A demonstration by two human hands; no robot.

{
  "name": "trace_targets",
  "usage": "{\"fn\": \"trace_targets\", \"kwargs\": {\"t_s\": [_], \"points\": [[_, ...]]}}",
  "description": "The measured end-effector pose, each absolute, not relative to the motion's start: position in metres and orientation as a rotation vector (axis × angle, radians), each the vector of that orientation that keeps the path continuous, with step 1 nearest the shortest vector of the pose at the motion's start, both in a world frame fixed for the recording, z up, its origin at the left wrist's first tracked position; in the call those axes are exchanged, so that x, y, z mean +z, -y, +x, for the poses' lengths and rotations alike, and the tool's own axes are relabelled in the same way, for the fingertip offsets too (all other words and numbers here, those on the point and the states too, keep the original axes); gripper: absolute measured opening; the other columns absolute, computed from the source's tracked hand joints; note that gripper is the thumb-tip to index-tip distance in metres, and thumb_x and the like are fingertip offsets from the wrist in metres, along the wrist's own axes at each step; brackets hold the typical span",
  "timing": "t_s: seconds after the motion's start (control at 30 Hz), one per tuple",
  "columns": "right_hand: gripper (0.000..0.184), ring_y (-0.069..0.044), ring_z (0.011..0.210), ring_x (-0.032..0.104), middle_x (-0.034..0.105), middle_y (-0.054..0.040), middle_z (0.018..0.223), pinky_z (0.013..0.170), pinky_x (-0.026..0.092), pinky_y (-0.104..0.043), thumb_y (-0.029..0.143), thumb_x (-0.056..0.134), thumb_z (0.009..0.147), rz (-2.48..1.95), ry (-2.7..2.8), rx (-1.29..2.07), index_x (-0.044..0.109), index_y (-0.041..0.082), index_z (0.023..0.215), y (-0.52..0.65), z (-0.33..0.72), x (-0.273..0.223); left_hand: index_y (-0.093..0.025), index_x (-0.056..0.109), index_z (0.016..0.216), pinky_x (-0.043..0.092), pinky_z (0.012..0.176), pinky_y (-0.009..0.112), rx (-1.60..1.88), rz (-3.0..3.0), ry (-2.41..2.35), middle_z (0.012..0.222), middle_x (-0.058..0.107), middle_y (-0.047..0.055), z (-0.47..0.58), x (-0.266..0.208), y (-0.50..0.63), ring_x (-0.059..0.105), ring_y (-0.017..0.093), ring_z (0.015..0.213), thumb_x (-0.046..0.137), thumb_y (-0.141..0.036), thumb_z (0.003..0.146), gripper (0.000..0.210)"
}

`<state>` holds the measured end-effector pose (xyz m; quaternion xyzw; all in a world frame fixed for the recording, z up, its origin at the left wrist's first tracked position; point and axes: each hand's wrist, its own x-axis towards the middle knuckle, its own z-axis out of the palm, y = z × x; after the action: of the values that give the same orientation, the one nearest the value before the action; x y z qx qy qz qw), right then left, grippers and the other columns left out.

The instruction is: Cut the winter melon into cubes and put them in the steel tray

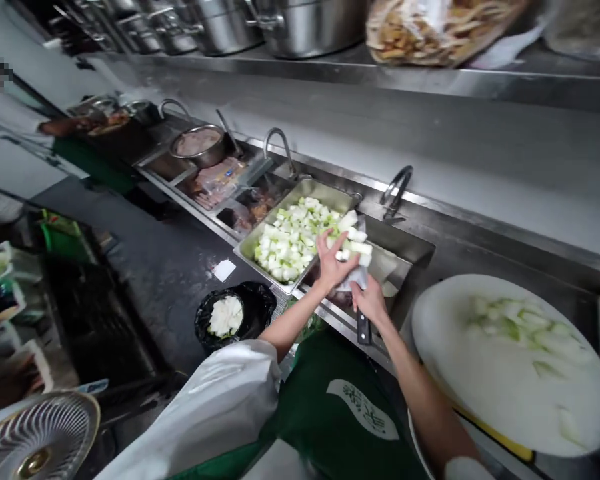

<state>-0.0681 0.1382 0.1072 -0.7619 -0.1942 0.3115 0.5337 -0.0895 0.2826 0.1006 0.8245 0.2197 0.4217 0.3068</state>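
My right hand (371,300) is closed around a cleaver, its dark handle (363,328) jutting out below the fist. White chunks of peeled vegetable (357,248), probably winter melon, are heaped on the cleaver's broad blade (354,280). My left hand (333,260) has its fingers spread beside these chunks and seems to touch them; part of its grip is hidden. Both hands are over the right edge of a deep steel tray (244,250). Many pale green and white cut pieces (290,240) fill much of that tray.
At right, a round white cutting board (485,380) bears peelings. Beside the tray are a sink (415,257) and faucet (397,190). A black-lined bin (205,327) with white scraps stands on the floor. A fan (35,440) is lower left; another person's arm (63,127) shows far left.
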Motion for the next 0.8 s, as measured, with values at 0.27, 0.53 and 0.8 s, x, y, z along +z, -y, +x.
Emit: {"fn": "trace_targets", "kwargs": {"t_s": [0.27, 0.53, 0.8], "points": [[0.011, -0.017, 0.047, 0.059, 0.052, -0.0023, 0.044, 0.049, 0.037, -0.024, 0.018, 0.06, 0.08, -2.388, 0.956, 0.62, 0.059, 0.02, 0.069, -0.258, -0.011, 0.173, -0.018, 0.062, 0.139, 0.035, 0.118, 0.054, 0.541, 2.161, -1.178, 0.148, 0.051, 0.018, -0.145, 0.046, -0.487, 0.044, 0.036, 0.141, 0.059, -0.05, 0.094, 0.056], [0.028, -0.015, 0.037, 0.052, 0.056, 0.0013, 0.046, 0.043, 0.043, -0.026, 0.046, 0.059, 0.083, -2.172, 0.419, 0.516, 0.049, 0.024, 0.07, -0.102, -0.039, 0.15, -0.025, 0.044, 0.154, 0.01, 0.125, 0.062, 0.415, 2.378, -1.186, 0.169, 0.019, 0.012, -0.147, -0.016, -0.48, 0.001, 0.039, 0.157, 0.05, -0.063, 0.094, 0.071], [0.06, -0.014, 0.038, 0.05, 0.055, 0.0065, 0.051, 0.037, 0.044, -0.026, 0.071, 0.08, 0.064, -1.831, -0.4, 0.335, 0.047, 0.024, 0.08, 0.048, -0.12, 0.115, -0.016, 0.053, 0.145, 0.02, 0.123, 0.057, 0.334, 2.487, -0.903, 0.154, 0.044, 0.019, -0.064, 0.01, -0.504, 0.025, 0.035, 0.153, 0.054, -0.046, 0.097, 0.057]]}}
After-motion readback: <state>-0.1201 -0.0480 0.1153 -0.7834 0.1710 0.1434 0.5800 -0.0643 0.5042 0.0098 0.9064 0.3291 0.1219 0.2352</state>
